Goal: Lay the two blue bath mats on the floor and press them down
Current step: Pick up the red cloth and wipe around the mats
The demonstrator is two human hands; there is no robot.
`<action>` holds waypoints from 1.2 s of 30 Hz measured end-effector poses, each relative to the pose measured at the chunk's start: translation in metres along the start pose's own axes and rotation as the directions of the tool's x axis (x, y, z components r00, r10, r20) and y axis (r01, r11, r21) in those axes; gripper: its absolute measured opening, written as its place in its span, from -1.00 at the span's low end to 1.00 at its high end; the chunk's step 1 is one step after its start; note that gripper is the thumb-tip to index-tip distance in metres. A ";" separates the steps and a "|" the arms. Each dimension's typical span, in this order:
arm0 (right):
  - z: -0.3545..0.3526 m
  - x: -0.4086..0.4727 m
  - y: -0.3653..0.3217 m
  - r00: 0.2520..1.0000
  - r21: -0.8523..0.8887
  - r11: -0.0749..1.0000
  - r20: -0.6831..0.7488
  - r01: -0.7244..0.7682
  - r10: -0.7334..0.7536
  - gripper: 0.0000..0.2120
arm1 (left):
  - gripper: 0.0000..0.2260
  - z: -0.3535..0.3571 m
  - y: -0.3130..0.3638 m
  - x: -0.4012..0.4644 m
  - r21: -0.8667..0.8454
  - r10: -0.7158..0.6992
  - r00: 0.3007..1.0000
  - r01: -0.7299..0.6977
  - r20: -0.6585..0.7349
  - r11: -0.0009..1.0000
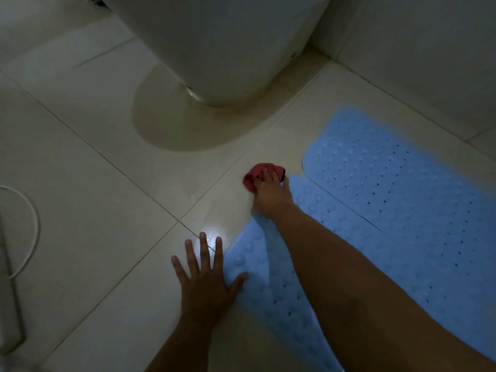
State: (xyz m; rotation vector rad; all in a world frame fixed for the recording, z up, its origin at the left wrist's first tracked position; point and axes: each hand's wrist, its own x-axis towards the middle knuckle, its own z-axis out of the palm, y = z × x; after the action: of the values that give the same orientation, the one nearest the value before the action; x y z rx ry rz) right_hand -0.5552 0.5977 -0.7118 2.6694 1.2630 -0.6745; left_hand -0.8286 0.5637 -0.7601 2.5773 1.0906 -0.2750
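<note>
On pale bathroom tiles (80, 183) beside a toilet base (214, 49), two blue bath mats (402, 197) lie overlapping; the left hand (206, 280) presses flat, fingers spread, while the right hand (271, 191) clutches a red cloth (255, 174).

Glossy, wet-looking tile is seen on the floor (80, 183), dimpled rubbery plastic on the mats (389, 197), crumpled cloth at the red rag (255, 174)

No text, label, brand, number or sign can be read anywhere in this dim view.
</note>
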 end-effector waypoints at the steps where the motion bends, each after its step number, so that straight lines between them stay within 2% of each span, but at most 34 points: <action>1: -0.002 0.006 0.005 1.000 0.005 1.000 -0.003 -0.010 0.010 -0.37 | -0.10 0.002 0.000 0.001 0.005 -0.002 1.000 0.002 -0.001 1.000; 5: -0.013 0.028 0.026 0.999 0.006 0.999 -0.004 -0.047 0.047 -0.37 | -0.10 0.009 0.002 0.004 -0.004 -0.004 0.998 0.003 -0.059 1.000; 9: -0.019 0.037 0.036 0.999 -0.012 0.999 0.028 -0.034 0.034 -0.40 | -0.10 0.010 0.003 0.005 0.005 -0.014 0.999 0.014 -0.044 1.000; 11: -0.007 0.027 0.033 0.999 -0.004 1.000 -0.037 -0.020 0.020 -0.43 | -0.10 0.009 0.003 0.006 0.005 -0.017 0.999 0.017 -0.034 1.000; 16: 0.033 -0.008 0.033 0.947 0.023 0.970 -0.224 0.243 -0.232 -0.47 | -0.10 0.012 0.000 0.006 0.002 -0.024 0.999 0.024 -0.034 1.000; 19: 0.027 -0.003 0.053 0.911 0.069 0.950 -0.312 0.304 -0.269 -0.56 | -0.10 0.014 0.001 0.010 0.002 -0.011 0.997 0.011 -0.076 1.000; 21: 0.016 0.009 0.058 0.939 0.091 0.968 -0.277 0.235 -0.202 -0.53 | -0.10 0.014 0.002 0.012 0.016 -0.012 0.996 0.014 -0.085 1.000; 23: 0.000 0.025 0.057 0.989 0.095 0.994 -0.139 0.061 -0.048 -0.48 | -0.10 0.015 0.001 0.010 0.029 -0.013 0.997 0.015 -0.072 0.999; 25: -0.019 0.041 0.060 0.997 0.048 0.996 -0.027 -0.069 0.070 -0.43 | -0.10 0.017 -0.001 0.010 0.043 -0.007 0.998 0.009 -0.060 0.999; 27: -0.031 0.051 0.064 0.993 0.042 0.993 -0.001 -0.114 0.114 -0.44 | -0.10 0.017 -0.001 0.010 0.039 0.000 0.999 0.002 -0.051 0.999; 29: -0.039 0.047 0.061 0.995 0.123 0.989 -0.042 -0.087 0.093 -0.51 | -0.09 0.016 -0.001 0.012 0.019 0.001 1.000 -0.001 -0.015 1.000; 31: -0.049 0.040 0.054 0.995 0.299 0.953 -0.077 -0.044 0.070 -0.57 | -0.08 0.010 -0.004 0.014 -0.010 0.010 0.999 -0.010 0.031 1.000; 33: -0.066 0.031 0.051 0.996 0.481 0.877 -0.070 -0.022 0.063 -0.63 | -0.09 -0.004 -0.009 0.014 -0.024 0.009 0.992 -0.006 0.129 1.000; 36: -0.093 0.011 0.047 0.998 0.702 0.712 -0.027 -0.021 0.056 -0.70 | -0.17 -0.048 -0.002 0.021 0.006 -0.078 0.942 0.080 0.326 0.997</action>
State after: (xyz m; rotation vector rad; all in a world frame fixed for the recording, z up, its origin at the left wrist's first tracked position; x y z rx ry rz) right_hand -0.4814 0.6014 -0.6380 3.2979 1.1030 -1.3278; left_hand -0.8132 0.5967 -0.7225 2.3701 1.0665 -0.6887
